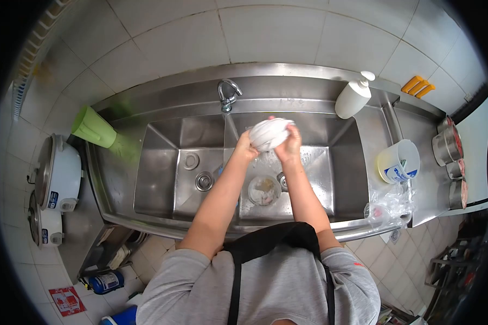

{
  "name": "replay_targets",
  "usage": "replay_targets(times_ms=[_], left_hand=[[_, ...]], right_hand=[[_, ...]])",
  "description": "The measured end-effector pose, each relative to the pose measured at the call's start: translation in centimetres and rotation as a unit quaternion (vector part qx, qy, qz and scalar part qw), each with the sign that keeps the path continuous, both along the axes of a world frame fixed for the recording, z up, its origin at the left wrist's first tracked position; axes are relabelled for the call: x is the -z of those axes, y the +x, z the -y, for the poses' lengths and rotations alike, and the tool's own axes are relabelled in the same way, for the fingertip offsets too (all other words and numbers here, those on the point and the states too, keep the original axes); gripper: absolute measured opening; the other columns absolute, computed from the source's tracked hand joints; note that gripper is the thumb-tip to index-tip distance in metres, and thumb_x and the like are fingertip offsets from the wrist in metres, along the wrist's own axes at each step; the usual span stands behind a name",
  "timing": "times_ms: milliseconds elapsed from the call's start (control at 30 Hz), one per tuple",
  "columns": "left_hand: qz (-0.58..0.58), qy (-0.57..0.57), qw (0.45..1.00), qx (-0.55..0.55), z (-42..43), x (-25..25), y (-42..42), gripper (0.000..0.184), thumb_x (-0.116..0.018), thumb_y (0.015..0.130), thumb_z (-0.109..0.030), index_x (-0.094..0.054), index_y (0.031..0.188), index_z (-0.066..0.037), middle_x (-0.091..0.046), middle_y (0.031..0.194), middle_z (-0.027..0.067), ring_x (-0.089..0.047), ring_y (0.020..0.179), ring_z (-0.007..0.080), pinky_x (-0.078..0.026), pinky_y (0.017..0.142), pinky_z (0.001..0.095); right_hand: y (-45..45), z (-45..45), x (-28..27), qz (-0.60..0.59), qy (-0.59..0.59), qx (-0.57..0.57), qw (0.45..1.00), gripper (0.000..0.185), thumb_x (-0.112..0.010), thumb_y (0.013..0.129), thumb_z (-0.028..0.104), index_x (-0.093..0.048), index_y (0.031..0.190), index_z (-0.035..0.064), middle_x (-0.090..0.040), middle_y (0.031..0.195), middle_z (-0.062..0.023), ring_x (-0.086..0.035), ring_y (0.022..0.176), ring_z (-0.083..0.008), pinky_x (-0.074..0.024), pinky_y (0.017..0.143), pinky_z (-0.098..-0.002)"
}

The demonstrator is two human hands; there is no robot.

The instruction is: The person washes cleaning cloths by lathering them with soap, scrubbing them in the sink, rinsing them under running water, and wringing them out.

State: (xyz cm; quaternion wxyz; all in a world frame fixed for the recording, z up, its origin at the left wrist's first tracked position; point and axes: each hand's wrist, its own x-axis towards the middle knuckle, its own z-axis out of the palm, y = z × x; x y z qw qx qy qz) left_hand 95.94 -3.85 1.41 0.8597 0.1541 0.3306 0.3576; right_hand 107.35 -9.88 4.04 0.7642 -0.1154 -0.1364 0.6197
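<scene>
A bundled white cloth (269, 135) is held between my two hands above the right basin of the steel sink (345, 162). My left hand (247, 145) grips its left side, and my right hand (290, 144) is wrapped round its right side. Both hands are slightly blurred. Below them, on the basin floor, stands a round clear container (264, 190) with whitish contents that I cannot make out. The chrome faucet (229, 95) is behind the basins, to the left of the cloth.
A green pitcher (94, 128) lies tilted on the left counter, near rice cookers (62, 172). To the right are a white pump bottle (354, 96), a translucent tub (398, 161), a clear plastic bag (386, 210) and metal tins (447, 145). Orange-handled tools (418, 86) are at the wall.
</scene>
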Motion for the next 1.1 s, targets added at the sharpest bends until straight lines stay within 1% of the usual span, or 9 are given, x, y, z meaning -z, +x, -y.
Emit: replay_targets(times_ms=[100, 233, 367, 567, 633, 733, 867, 967, 1100], left_hand=[[-0.046, 0.015, 0.998, 0.033, 0.2, -1.8, 2.1, 0.034, -0.054, 0.08, -0.034, -0.056, 0.099, -0.005, -0.061, 0.094, 0.0085, -0.06, 0.084, 0.0211, -0.049, 0.074, 0.0353], [-0.23, 0.209, 0.95, 0.023, 0.8, -1.6, 6.1, 0.036, -0.061, 0.073, -0.035, -0.061, 0.087, -0.002, -0.063, 0.084, 0.0087, -0.061, 0.075, 0.0209, -0.048, 0.068, 0.0334], [-0.538, 0.53, 0.643, 0.127, 2.9, -7.9, 7.0, 0.027, -0.058, 0.07, -0.03, -0.064, 0.083, -0.007, -0.062, 0.081, 0.0156, -0.06, 0.073, 0.0303, -0.047, 0.066, 0.0368], [-0.445, 0.72, 0.513, 0.143, 3.2, -8.7, 8.8, 0.021, -0.056, 0.066, -0.028, -0.064, 0.077, -0.012, -0.061, 0.078, 0.0162, -0.057, 0.07, 0.0354, -0.046, 0.065, 0.0419], [-0.451, 0.735, 0.472, 0.181, 3.8, -10.2, 8.9, 0.021, -0.056, 0.066, -0.028, -0.064, 0.078, -0.012, -0.06, 0.077, 0.0172, -0.057, 0.07, 0.0356, -0.046, 0.064, 0.0418], [-0.431, 0.725, 0.516, 0.147, 2.6, -8.6, 9.1, 0.024, -0.057, 0.068, -0.029, -0.063, 0.081, -0.01, -0.061, 0.074, 0.0159, -0.058, 0.068, 0.0329, -0.047, 0.065, 0.0386], [-0.445, 0.526, 0.718, 0.1, 1.8, -7.7, 5.2, 0.033, -0.06, 0.073, -0.032, -0.059, 0.085, -0.002, -0.061, 0.077, 0.0118, -0.06, 0.073, 0.0201, -0.045, 0.064, 0.0296], [-0.315, 0.368, 0.872, 0.066, 0.2, -6.8, -0.4, 0.035, -0.059, 0.076, -0.029, -0.054, 0.094, 0.0, -0.06, 0.085, 0.011, -0.059, 0.079, 0.0177, -0.046, 0.066, 0.0286], [-0.251, 0.261, 0.925, 0.113, 1.2, -9.5, -9.0, 0.039, -0.057, 0.081, -0.027, -0.046, 0.108, 0.0, -0.055, 0.101, 0.0112, -0.056, 0.093, 0.0191, -0.046, 0.079, 0.0325]], right_hand=[[1.9, -0.4, 1.5, 0.09, -0.13, 0.179, 0.971, 0.038, -0.054, 0.08, 0.029, -0.05, 0.108, 0.0042, -0.055, 0.105, -0.0168, -0.05, 0.103, -0.0267, -0.0408, 0.089, -0.0384], [2.7, -1.6, 4.5, 0.099, -0.111, 0.043, 0.988, 0.034, -0.055, 0.081, 0.028, -0.05, 0.106, 0.0059, -0.057, 0.098, -0.0124, -0.055, 0.092, -0.023, -0.0456, 0.081, -0.0345], [4.9, -1.7, 5.1, 0.03, -0.115, -0.034, 0.992, 0.027, -0.05, 0.085, 0.028, -0.053, 0.097, 0.0042, -0.059, 0.09, -0.0102, -0.059, 0.08, -0.023, -0.0495, 0.071, -0.0345], [10.8, -2.9, 5.9, 0.142, -0.118, -0.098, 0.978, 0.019, -0.047, 0.086, 0.02, -0.056, 0.089, 0.0037, -0.059, 0.085, -0.0092, -0.059, 0.072, -0.0196, -0.0497, 0.063, -0.0319], [11.4, -2.9, 5.8, 0.261, -0.17, -0.053, 0.949, 0.018, -0.046, 0.087, 0.018, -0.056, 0.088, 0.0027, -0.059, 0.082, -0.0075, -0.059, 0.069, -0.0177, -0.0489, 0.061, -0.0297], [11.4, -1.9, 3.2, 0.203, -0.196, -0.077, 0.956, 0.02, -0.044, 0.088, 0.019, -0.055, 0.092, 0.0026, -0.058, 0.084, -0.0074, -0.059, 0.07, -0.0173, -0.0487, 0.061, -0.0292], [8.1, -2.9, 1.3, 0.328, -0.157, -0.095, 0.927, 0.041, -0.036, 0.091, 0.038, -0.049, 0.104, 0.0011, -0.056, 0.097, -0.0118, -0.059, 0.079, -0.0203, -0.0511, 0.063, -0.0335], [5.3, -1.6, 0.3, 0.504, -0.214, -0.104, 0.83, 0.055, -0.034, 0.087, 0.049, -0.049, 0.105, -0.0007, -0.057, 0.095, -0.0126, -0.059, 0.08, -0.0208, -0.0532, 0.055, -0.0321], [0.5, -0.5, -1.3, 0.482, -0.189, -0.111, 0.848, 0.06, -0.031, 0.087, 0.051, -0.05, 0.103, -0.0034, -0.057, 0.093, -0.0146, -0.06, 0.076, -0.0225, -0.0545, 0.05, -0.0292]])
